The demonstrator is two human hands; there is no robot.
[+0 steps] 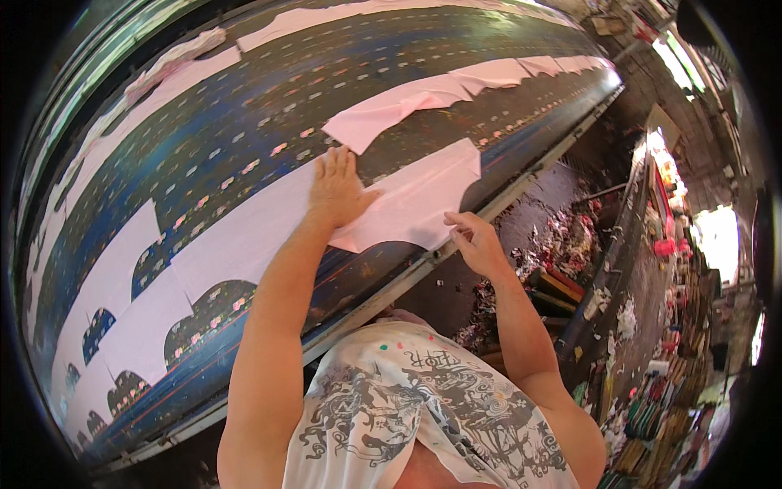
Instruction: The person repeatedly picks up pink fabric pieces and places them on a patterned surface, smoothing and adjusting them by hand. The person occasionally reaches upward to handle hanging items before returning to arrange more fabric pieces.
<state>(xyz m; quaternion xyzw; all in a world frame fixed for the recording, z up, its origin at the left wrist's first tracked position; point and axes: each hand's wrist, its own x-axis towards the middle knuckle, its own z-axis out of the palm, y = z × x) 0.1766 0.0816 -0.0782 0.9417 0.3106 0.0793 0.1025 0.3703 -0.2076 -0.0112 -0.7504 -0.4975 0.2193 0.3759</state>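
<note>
Under my left hand [338, 191] lies a light pink fabric piece [411, 196], pressed onto a long dark printing table [269, 106]. The fingers of that hand are stretched out flat and point toward the far side, and the palm rests where this piece meets the pink panel [244, 216] on its left. At the curved right edge of the same piece is my right hand [479, 242], its fingers curled and the thumb close to the index finger, pinching the fabric's edge. Small creases run across the piece between my hands.
Behind lies a row of pink pieces [399, 106], partly rumpled. Farther left are more pink panels with curved cutouts [114, 322]. A metal rail [529, 175] edges the table's near side. Scraps [562, 244] litter the floor on the right, beside a long dark beam [607, 269].
</note>
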